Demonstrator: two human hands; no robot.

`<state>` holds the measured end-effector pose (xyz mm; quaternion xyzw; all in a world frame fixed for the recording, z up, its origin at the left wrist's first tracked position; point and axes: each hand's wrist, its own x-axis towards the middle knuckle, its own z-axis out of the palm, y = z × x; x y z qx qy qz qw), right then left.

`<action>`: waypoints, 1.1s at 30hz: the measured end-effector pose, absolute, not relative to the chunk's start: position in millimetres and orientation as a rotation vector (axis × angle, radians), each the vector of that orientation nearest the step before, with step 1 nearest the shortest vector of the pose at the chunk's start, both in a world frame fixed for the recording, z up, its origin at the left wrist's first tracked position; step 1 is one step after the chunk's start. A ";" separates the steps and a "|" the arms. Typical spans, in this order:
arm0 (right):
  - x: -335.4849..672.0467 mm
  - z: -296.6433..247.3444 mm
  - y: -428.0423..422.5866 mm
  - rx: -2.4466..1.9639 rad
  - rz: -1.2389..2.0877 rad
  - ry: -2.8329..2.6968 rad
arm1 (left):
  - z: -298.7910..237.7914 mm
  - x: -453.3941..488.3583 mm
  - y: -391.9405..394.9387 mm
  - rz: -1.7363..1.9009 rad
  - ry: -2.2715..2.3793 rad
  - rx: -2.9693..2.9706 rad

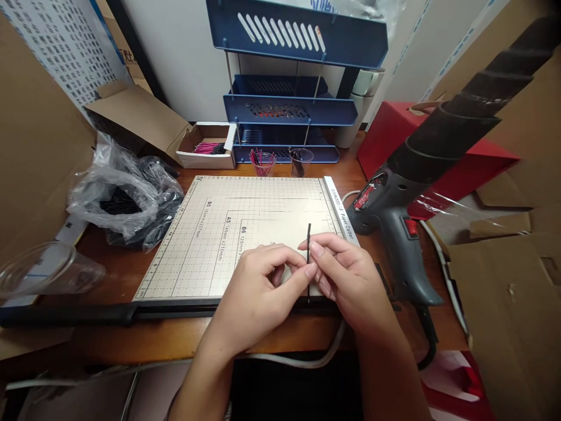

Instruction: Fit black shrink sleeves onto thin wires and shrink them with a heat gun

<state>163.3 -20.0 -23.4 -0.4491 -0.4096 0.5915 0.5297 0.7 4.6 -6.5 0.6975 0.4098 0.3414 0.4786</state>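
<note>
A thin black strip (309,237) stands upright between my two hands, over the right front part of the paper cutter board (197,234). My right hand (346,269) pinches the strip between thumb and index finger around its middle. Just below that, my left hand (267,283) closes thumb and fingertips on the same strip. Its upper end sticks up free above my fingers, and its lower end reaches the board's front edge. Whether it is a tube or a solid cord I cannot tell.
A heat gun (398,234) stands to the right, with a red box (385,140) behind it. Beyond the board are two cups (262,162) of thin pieces, a carton (205,161) and a blue rack (289,108). A plastic bag (118,187) and a clear cup (83,272) lie left.
</note>
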 end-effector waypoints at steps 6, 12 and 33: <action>163.1 -24.1 -20.2 -1.095 1.427 -0.983 | -5.1 0.8 4.0 0.819 1.008 1.724; 162.8 -25.0 -19.5 -1.087 1.429 -0.992 | -3.5 0.0 3.3 0.801 0.996 1.744; 161.3 -22.6 -21.8 -1.057 1.420 -0.969 | -2.8 1.0 4.8 0.794 0.995 1.758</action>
